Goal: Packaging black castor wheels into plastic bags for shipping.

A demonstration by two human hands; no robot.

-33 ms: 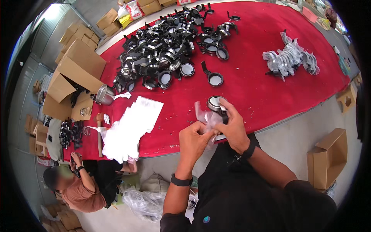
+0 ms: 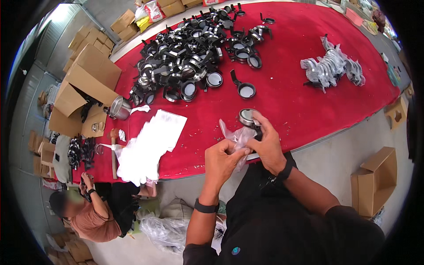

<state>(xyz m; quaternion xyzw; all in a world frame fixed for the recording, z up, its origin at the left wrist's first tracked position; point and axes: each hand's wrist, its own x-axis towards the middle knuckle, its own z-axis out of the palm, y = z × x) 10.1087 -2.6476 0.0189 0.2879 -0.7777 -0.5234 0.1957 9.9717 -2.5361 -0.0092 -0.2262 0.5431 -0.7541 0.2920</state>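
Close to the table's near edge, my left hand pinches a crumpled clear plastic bag between thumb and fingers. My right hand is curled against the same bag, its thumb beside the left fingertips. Its index finger reaches to a round metal-rimmed part with a pale disc face and a black lower portion. The fingers partly hide this part, and I cannot tell how far it sits inside the bag. Just beyond lies a similar round part with a black handle.
A big heap of such parts covers the far middle of the red-covered table. Bagged ones lie at right, white bags or sheets at left. Cartons stand left, another box right. A person sits lower left.
The loose end of the plastic bag has swung slightly left and down. Both hands keep nearly the same place, with a slight shift of the right fingers and the round part.
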